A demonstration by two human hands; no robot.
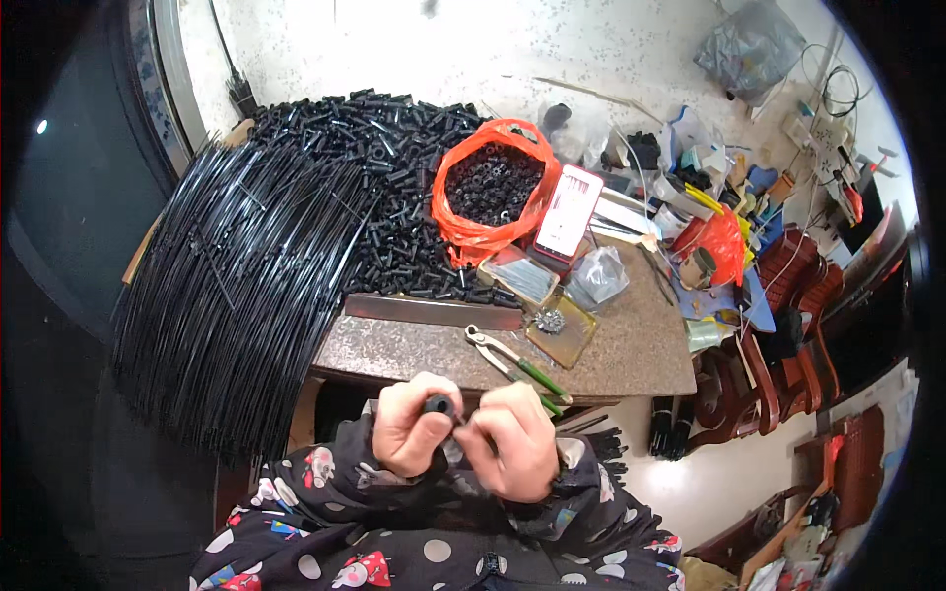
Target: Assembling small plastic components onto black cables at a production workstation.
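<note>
My left hand (409, 426) is closed around a short black tube piece (439, 404), its end sticking up between thumb and fingers. My right hand (514, 438) is closed right beside it, its fingertips pinching something small at the tube's end; the small part is hidden by the fingers. Both hands are held close to my chest, just in front of the table's near edge (453, 379). Pliers with green handles (514, 363) lie on the table just beyond my hands.
A big bundle of long black rods (236, 286) drapes over the table's left side. Behind it lies a heap of short black tubes (394, 197) and an orange bag (493, 187) of black rings. Small boxes, plastic bags and clutter fill the right; red chairs (788, 325) stand there.
</note>
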